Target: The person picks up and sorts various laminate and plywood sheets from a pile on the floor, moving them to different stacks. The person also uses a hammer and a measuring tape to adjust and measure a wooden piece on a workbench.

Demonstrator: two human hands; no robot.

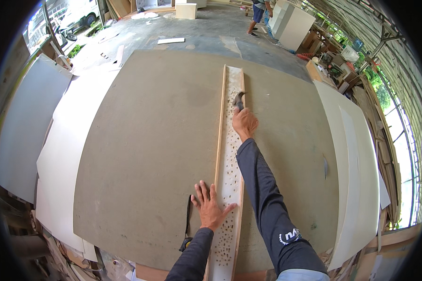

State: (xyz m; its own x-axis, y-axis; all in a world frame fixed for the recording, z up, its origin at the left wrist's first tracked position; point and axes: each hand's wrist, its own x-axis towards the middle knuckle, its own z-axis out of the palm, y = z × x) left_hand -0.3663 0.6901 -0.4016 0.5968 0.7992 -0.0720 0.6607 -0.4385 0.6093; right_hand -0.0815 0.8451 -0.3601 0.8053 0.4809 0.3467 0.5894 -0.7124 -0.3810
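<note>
A long, narrow white board (230, 175) with raised wooden edge strips lies lengthwise in front of me, dotted with many small brown spots or holes. My right hand (245, 123) is wrapped round a claw hammer (239, 99) over the board's far part, near its right strip. The handle is mostly hidden in my fist. Nearer to me, my left hand (211, 210) rests with spread fingers across the left strip, its thumb over the white face. Just left of that wrist sits a tape measure (186, 243) with a black strap.
The board lies on a large greyish-brown work surface (154, 140). White sheets (75, 140) flank it on the left, and more white panels (354, 164) on the right. Timber offcuts stack along the right wall. Far off, a person (258, 16) stands beside a white cabinet (293, 23).
</note>
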